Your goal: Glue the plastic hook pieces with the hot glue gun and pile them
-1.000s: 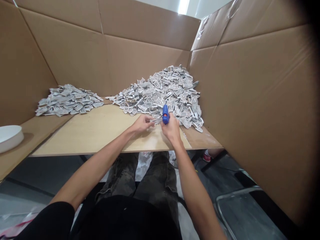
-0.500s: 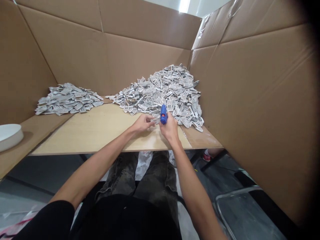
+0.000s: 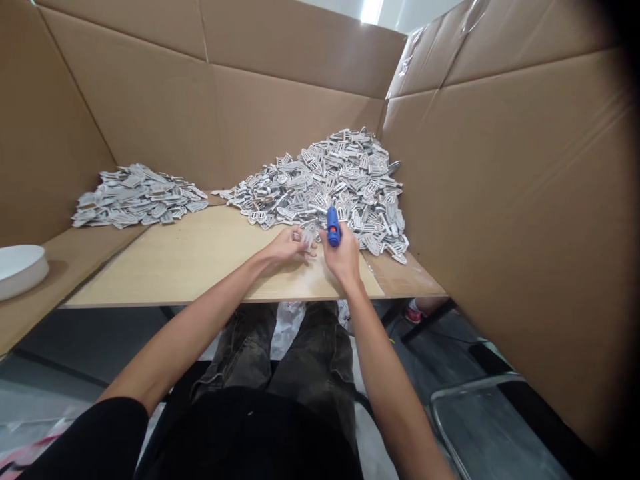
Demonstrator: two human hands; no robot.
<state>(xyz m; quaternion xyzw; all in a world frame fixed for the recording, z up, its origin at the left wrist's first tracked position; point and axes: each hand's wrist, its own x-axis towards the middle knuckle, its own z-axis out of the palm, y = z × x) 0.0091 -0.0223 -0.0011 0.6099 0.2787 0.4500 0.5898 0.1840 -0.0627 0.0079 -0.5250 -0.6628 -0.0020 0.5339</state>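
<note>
My right hand [image 3: 343,255] is closed around a small blue tool [image 3: 333,227] that stands up out of the fist, at the near edge of a large heap of small grey-and-white flat pieces [image 3: 330,185]. My left hand [image 3: 286,245] sits just to its left on the wooden board [image 3: 200,260], fingers pinched on one small grey piece [image 3: 309,233] held up against the tool. A second, lower pile of the same pieces [image 3: 135,198] lies at the far left.
Tall cardboard walls [image 3: 500,187] close in the back and both sides. A white bowl [image 3: 20,267] rests on the cardboard ledge at the left. My knees and a grey metal frame [image 3: 480,420] show below the board's front edge.
My left hand has lifted the small piece a little and its fingers have shifted. The blue tool tilted slightly in my right hand. Both hands stay at the heap's edge.
</note>
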